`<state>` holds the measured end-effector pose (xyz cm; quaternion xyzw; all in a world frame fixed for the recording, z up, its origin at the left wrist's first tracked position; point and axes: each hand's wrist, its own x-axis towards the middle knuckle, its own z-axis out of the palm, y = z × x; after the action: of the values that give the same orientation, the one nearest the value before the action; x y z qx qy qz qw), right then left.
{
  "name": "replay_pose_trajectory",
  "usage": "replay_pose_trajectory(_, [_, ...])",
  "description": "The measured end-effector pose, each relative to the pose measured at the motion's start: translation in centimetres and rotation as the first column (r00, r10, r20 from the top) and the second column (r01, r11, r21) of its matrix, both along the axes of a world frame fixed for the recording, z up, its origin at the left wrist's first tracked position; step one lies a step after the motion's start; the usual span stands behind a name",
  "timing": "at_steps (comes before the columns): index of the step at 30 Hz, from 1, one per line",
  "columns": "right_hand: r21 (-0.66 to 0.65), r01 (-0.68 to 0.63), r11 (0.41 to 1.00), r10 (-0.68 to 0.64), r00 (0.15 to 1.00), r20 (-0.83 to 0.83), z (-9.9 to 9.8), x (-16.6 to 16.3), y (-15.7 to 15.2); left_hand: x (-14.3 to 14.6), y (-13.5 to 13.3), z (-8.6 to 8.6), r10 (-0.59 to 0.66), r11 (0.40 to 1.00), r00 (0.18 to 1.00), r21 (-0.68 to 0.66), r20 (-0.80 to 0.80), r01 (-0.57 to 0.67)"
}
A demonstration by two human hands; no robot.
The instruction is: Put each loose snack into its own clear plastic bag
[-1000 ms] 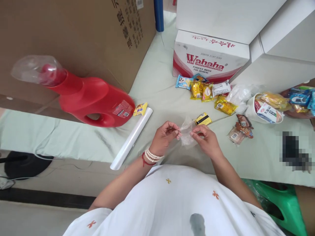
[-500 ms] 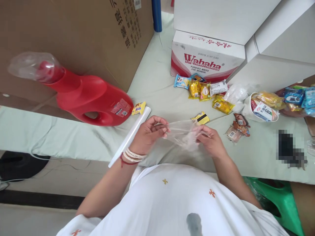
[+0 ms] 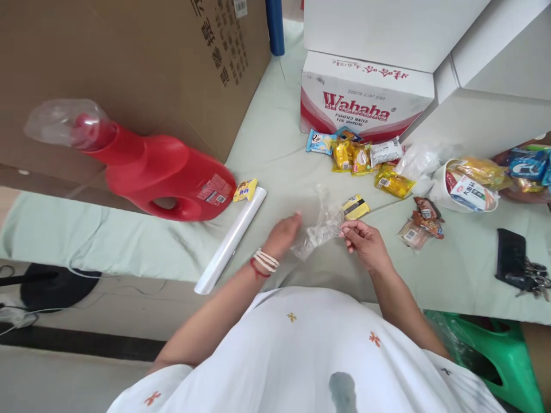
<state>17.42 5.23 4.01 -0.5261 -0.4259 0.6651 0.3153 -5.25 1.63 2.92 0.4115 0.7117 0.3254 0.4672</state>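
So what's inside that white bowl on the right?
The white bowl holds snack packets: a white one with red print in front and a yellow one behind. Whatever lies beneath them is covered.

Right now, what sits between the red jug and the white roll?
In the head view, one small yellow snack packet lies between the red jug and the white roll, nearly touching both.

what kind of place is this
Probably a home or storeroom corner used for packing snacks: stacked cartons such as the Wahaha water box, loose snack packets on a cloth-covered surface, and a red detergent jug.
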Motion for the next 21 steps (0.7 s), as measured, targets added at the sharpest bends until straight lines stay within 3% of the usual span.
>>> replay_pose_trajectory(3, [0.006,-0.029,1.000,0.029,1.000,-0.005,0.0,0.2,0.1,2.4,0.3,-0.5,-0.075,0.984,0.982,0.146,-0.174,0.101])
replay_pose_trajectory(5, [0.014,-0.011,1.000,0.011,1.000,0.005,0.1,1.0,0.4,2.8,0.6,-0.6,-0.055,0.971,0.990,0.224,-0.132,0.084])
replay_pose_trajectory(8, [0.001,0.070,0.998,-0.070,0.997,0.015,0.0,3.2,0.8,1.8,0.4,-0.6,0.011,0.982,0.974,0.179,0.226,-0.053])
replay_pose_trajectory(10, [-0.034,0.110,0.993,-0.109,0.994,0.014,-0.3,4.9,1.0,0.7,-0.2,-0.6,0.109,0.988,0.887,0.051,0.448,-0.148])
replay_pose_trajectory(12, [-0.072,0.116,0.991,-0.115,0.993,0.022,-0.7,6.3,1.1,-0.4,-0.9,-0.7,0.220,0.974,0.818,-0.066,0.532,-0.219])
replay_pose_trajectory(16, [-0.099,0.115,0.988,-0.110,0.992,0.055,-1.6,8.4,1.5,-2.3,-2.1,-1.1,0.278,0.961,0.822,-0.155,0.498,-0.231])
replay_pose_trajectory(19, [-0.099,0.095,0.991,-0.087,0.993,0.075,-2.1,9.4,2.3,-4.0,-2.9,-1.5,0.216,0.972,0.864,-0.182,0.455,-0.147])
replay_pose_trajectory(21, [-0.098,0.064,0.993,-0.053,0.993,0.109,-2.1,9.8,2.9,-5.0,-3.4,-1.6,0.141,0.983,0.937,-0.159,0.320,-0.093])
